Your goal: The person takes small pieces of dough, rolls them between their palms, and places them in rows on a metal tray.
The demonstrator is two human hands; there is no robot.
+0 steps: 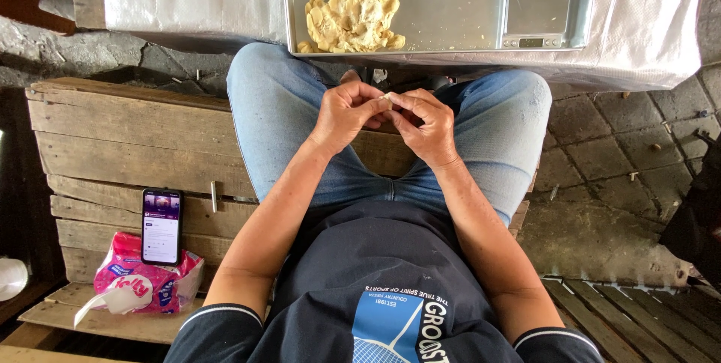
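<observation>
My left hand (347,113) and my right hand (424,124) meet above my lap, fingertips pinched together on a small pale piece of dough (387,96). Both hands hover between my knees in blue jeans. Just beyond them, a metal tray (451,3) lies on a low table covered with white plastic. A heap of pale yellow dough pieces (351,19) lies in the tray's near left part. A small silver digital scale (536,6) sits in the tray's right part, with nothing on its platform.
I sit on a wooden pallet bench (120,145). On it to my left a smartphone (161,225) with a lit screen rests on a pink plastic packet (143,284). Stone paving (616,183) lies to my right. A white round object (11,277) shows at the left edge.
</observation>
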